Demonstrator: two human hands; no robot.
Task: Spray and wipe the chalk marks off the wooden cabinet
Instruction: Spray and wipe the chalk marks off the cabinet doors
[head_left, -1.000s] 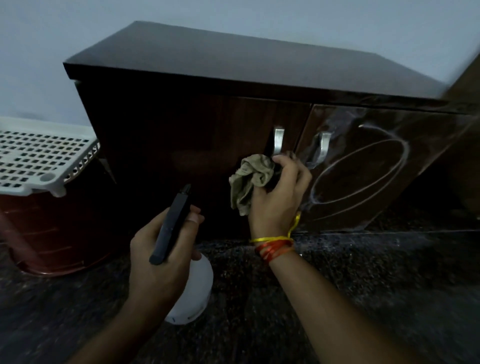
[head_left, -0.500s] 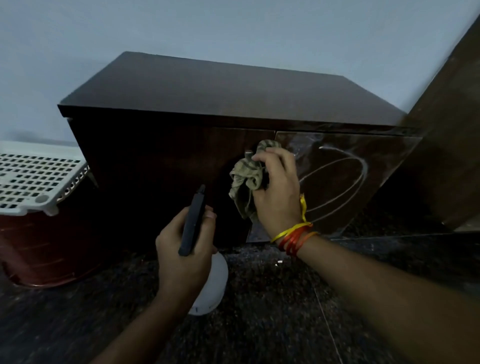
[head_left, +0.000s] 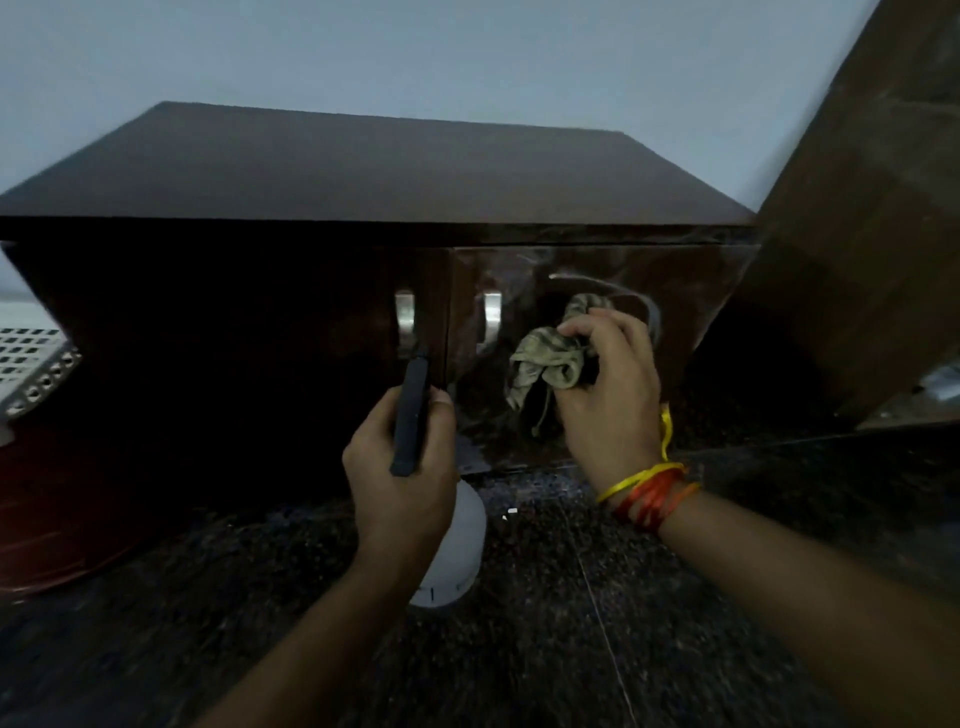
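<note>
A low dark wooden cabinet (head_left: 322, 176) stands against the wall, with two metal door handles (head_left: 405, 314). White chalk marks (head_left: 597, 283) loop across its right door. My right hand (head_left: 610, 395) grips a crumpled olive cloth (head_left: 548, 358) and holds it against the right door, over the chalk loops. My left hand (head_left: 400, 478) grips a white spray bottle (head_left: 457, 545) with a dark trigger head (head_left: 412, 415), held in front of the seam between the two doors. Part of the chalk is hidden behind the cloth and hand.
A red-brown bin (head_left: 62, 499) with a white perforated lid (head_left: 31, 364) stands left of the cabinet. A brown wooden panel (head_left: 857, 223) leans or stands at the right. The floor (head_left: 571, 649) is dark speckled stone.
My right hand has carried the cloth from the door handles rightward onto the chalked right door. The view and the bottle hand have shifted to the right too.
</note>
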